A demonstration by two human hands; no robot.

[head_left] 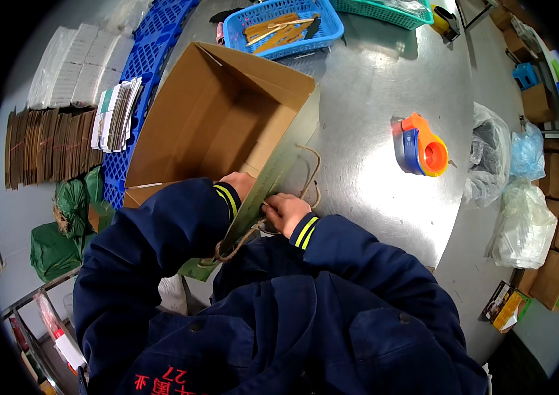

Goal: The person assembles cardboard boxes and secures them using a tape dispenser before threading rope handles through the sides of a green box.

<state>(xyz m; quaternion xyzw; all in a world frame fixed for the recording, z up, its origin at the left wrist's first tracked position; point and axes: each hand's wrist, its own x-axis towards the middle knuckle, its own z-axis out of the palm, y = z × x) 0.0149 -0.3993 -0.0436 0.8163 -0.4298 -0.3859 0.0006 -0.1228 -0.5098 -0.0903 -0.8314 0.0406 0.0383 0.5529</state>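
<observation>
A large open cardboard box [190,125], brown inside and green outside, stands tilted on the metal table in front of me. My left hand [240,184] reaches inside it, against the inner face of the near right wall; its fingers are mostly hidden by that wall. On the outer side of the same wall, my right hand [285,213] is closed with fingertips pinched at the green surface. Brown rope [243,238] runs from those fingers down along the wall. Another stretch of it loops out above and beside my right wrist.
An orange and blue tape dispenser [424,146] lies on the metal table [371,92] to the right. A blue basket [284,29] with brown strips and a green basket [385,12] stand at the back. Stacked cardboard [52,148] and a blue plastic pallet [161,39] are at left.
</observation>
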